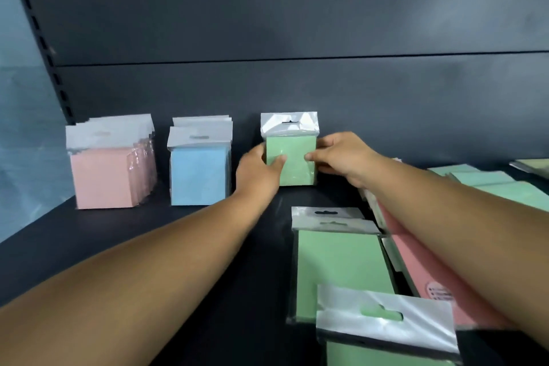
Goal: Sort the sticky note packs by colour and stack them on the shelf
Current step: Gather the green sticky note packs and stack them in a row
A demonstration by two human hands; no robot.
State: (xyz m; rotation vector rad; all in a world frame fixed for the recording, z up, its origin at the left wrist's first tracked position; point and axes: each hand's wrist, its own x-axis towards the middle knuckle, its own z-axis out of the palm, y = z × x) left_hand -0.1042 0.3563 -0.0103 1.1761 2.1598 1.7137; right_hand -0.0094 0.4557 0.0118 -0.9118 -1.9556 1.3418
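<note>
A green sticky note pack [292, 154] stands upright against the back wall of the dark shelf [89, 235]. My left hand [258, 171] grips its left edge, thumb across the front. My right hand [341, 157] grips its right edge the same way. To the left stand a row of pink packs [104, 177] and a row of blue packs [199, 174], both upright. More green packs [341, 264] lie flat at the front right, one [386, 333] nearest the camera. A pink pack [427, 273] lies under my right forearm.
Pale green packs [490, 183] lie flat at the far right. A slotted shelf upright [44, 47] runs up the left side beside a glass-like panel. The grey back wall [297, 24] closes the shelf behind the rows.
</note>
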